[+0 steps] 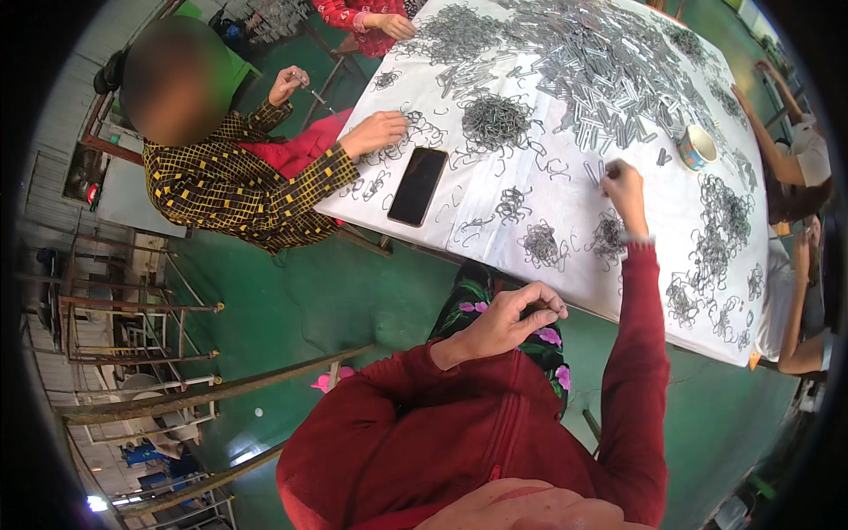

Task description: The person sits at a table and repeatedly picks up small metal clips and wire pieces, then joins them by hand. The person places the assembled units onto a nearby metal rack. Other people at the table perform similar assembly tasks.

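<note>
White-covered table bears flat grey metal strips heaped across its far half, and dark curved metal hooks mounded left of its centre. Left hand, fingertips pinched, hovers off its near edge; right hand curls above its near half, beside loose strips. Either grip's contents: cannot tell.

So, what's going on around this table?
People sit around a white-covered table strewn with small metal pieces. The wearer's right hand is over it, fingers at a few narrow metal strips near the large pile. The left hand is above the lap, fingertips together; whatever it may hold is too small to tell. Beyond a black phone, a co-worker's hand rests among curved metal pieces.
</note>
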Demonstrator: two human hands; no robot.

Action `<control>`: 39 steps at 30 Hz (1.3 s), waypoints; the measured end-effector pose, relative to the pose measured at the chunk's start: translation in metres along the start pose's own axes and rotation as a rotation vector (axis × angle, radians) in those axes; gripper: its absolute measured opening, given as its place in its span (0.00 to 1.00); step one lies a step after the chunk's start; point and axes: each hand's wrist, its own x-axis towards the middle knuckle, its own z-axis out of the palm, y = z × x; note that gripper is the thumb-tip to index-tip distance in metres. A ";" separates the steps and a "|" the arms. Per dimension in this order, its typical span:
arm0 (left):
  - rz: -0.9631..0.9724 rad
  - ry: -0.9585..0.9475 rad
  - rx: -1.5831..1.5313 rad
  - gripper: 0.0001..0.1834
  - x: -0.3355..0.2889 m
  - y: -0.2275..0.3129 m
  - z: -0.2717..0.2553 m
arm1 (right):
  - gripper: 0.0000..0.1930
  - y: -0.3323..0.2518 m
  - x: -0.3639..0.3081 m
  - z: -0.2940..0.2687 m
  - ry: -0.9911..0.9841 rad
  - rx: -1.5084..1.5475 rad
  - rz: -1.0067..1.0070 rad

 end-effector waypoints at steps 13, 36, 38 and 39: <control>0.005 -0.020 0.177 0.07 0.020 -0.003 0.005 | 0.10 -0.125 -0.228 -0.035 0.191 0.540 0.023; 0.306 0.170 1.545 0.05 0.222 -0.087 -0.183 | 0.12 -0.097 -0.232 -0.033 0.094 0.760 0.166; 0.286 0.248 1.424 0.05 0.216 -0.078 -0.183 | 0.11 -0.098 -0.235 -0.035 0.084 0.740 0.175; 0.274 0.288 1.364 0.06 0.212 -0.076 -0.183 | 0.11 -0.098 -0.236 -0.036 0.089 0.737 0.159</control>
